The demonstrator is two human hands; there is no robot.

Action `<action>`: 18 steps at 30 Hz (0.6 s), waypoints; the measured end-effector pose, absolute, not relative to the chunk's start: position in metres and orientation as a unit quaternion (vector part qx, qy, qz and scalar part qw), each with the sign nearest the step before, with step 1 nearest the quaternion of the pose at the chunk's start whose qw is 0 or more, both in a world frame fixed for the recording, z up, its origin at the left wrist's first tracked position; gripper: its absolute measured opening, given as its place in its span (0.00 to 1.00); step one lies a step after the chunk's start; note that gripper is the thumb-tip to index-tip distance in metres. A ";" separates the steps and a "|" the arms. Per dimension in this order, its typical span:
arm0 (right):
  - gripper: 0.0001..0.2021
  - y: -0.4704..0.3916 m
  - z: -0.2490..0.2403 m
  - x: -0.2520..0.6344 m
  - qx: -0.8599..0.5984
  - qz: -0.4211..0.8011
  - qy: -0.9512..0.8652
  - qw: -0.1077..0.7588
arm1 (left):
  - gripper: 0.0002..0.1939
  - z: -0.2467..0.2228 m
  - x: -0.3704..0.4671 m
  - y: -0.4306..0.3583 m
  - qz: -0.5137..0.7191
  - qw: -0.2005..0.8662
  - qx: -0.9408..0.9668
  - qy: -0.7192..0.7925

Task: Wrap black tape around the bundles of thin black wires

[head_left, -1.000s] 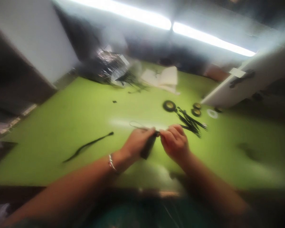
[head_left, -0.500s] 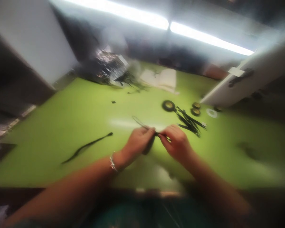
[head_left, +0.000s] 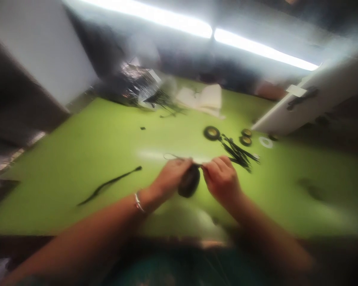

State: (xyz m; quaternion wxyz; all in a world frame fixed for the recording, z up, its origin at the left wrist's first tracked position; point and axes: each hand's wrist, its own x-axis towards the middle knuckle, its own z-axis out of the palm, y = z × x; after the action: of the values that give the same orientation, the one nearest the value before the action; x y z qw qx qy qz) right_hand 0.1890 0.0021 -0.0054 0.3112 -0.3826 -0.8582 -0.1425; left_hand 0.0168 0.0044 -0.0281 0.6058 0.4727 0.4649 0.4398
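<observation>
Near the middle of the green table, my left hand (head_left: 173, 174) pinches a thin dark cable (head_left: 197, 164), a loop of which sticks out to the left past the fingers. My right hand (head_left: 222, 174) grips the same cable a short way to the right. A dark rounded object (head_left: 189, 182) hangs just below the cable between the hands, beside my left fingers; what it is cannot be made out. A separate black strap (head_left: 109, 182) lies on the table left of my left hand.
Beyond my right hand lie a bundle of black cables (head_left: 238, 153), a black and yellow roll (head_left: 211, 133), two smaller rolls (head_left: 246, 137) and a white ring (head_left: 265, 142). Plastic-wrapped items (head_left: 140, 83) and white paper (head_left: 201, 99) are at the back of the green table (head_left: 107, 135).
The dark rounded object now shows more fully below the hands. The loop at the left has dropped and lies flatter. My right hand has turned slightly, and its fingers are more closed.
</observation>
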 end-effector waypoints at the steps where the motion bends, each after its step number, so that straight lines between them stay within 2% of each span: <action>1: 0.08 0.002 -0.006 0.189 -0.382 -0.152 -0.858 0.309 | 0.20 -0.026 0.017 0.004 0.440 0.611 0.474 0.457; 8: 0.12 -0.001 -0.008 0.187 -0.394 -0.162 -0.857 0.289 | 0.10 -0.017 0.017 0.004 0.471 0.603 0.484 0.425; 10: 0.11 -0.001 -0.007 0.187 -0.403 -0.119 -0.859 0.292 | 0.09 -0.018 0.018 0.004 0.480 0.591 0.484 0.432; 13: 0.03 -0.001 -0.004 0.187 -0.408 -0.008 -0.861 0.302 | 0.07 -0.021 0.020 0.003 0.496 0.556 0.503 0.439; 15: 0.12 -0.001 -0.003 0.187 -0.406 0.046 -0.862 0.300 | 0.05 -0.023 0.022 0.001 0.510 0.515 0.524 0.446; 18: 0.12 -0.002 -0.006 0.185 -0.409 0.069 -0.868 0.272 | 0.03 -0.025 0.024 0.000 0.527 0.468 0.545 0.454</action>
State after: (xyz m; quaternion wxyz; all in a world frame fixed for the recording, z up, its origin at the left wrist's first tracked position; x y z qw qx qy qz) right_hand 0.1855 -0.0019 -0.0056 0.2723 -0.4088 -0.8684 0.0685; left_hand 0.0240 -0.0005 -0.0249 0.4681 0.5449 0.4544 0.5268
